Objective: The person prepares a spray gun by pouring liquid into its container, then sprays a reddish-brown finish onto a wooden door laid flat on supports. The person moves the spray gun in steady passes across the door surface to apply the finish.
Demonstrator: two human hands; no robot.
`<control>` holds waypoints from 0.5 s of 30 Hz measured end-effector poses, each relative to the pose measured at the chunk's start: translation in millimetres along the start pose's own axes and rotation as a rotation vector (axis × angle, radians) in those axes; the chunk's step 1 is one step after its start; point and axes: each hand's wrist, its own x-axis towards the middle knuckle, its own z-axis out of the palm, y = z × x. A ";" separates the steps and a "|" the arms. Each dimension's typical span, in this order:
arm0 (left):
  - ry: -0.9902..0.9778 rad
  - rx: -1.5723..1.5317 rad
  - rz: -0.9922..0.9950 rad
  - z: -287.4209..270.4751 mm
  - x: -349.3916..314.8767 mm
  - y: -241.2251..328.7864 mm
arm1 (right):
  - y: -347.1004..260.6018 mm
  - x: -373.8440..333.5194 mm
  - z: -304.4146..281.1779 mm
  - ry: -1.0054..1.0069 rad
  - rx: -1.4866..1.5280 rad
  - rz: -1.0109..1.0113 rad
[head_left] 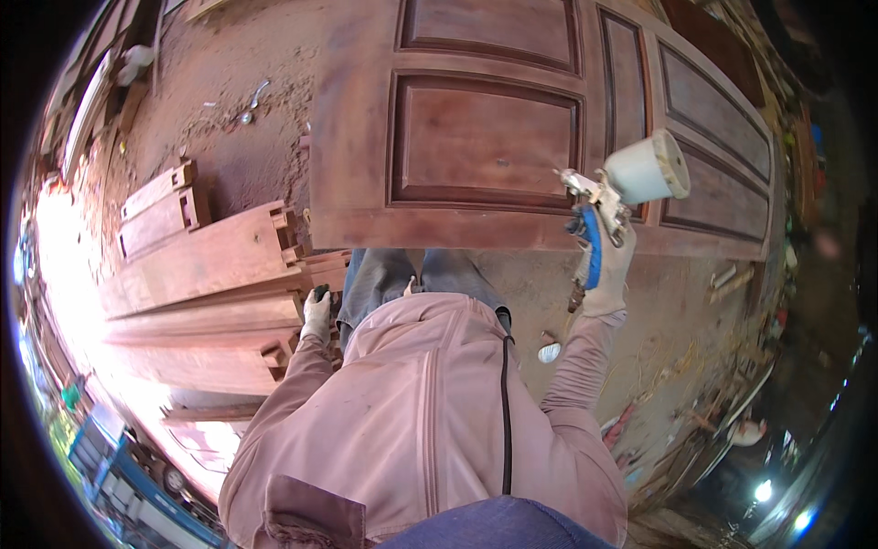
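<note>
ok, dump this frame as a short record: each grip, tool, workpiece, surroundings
right grip: gloved, closed around the spray gun
left grip: gloved, low by the person's left leg; dark spot at fingertips unclear
tool: spray gun with pale cup, nozzle toward picture left
workpiece: brown panelled door, in front of the person
left side: notched timber pieces

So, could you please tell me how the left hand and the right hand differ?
The right hand grips a spray gun; at the left hand is something dark, too unclear to name. The right hand is by the panelled door, the left hand beside stacked boards. Both wear pale gloves.
</note>
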 end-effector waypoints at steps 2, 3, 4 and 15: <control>0.044 -0.034 -0.027 -24.9 24.3 26.1 | -6.7 -9.9 -5.2 0.140 -0.011 -0.008; 0.168 -0.034 0.051 -33.6 34.4 45.3 | -5.9 -10.2 -5.5 0.171 -0.027 -0.049; 0.309 0.230 0.181 -33.3 31.1 96.8 | -0.1 -12.6 -6.2 0.214 -0.048 -0.093; 0.412 0.772 1.034 118.9 111.1 400.0 | 15.8 24.7 84.7 -0.031 -0.084 -0.084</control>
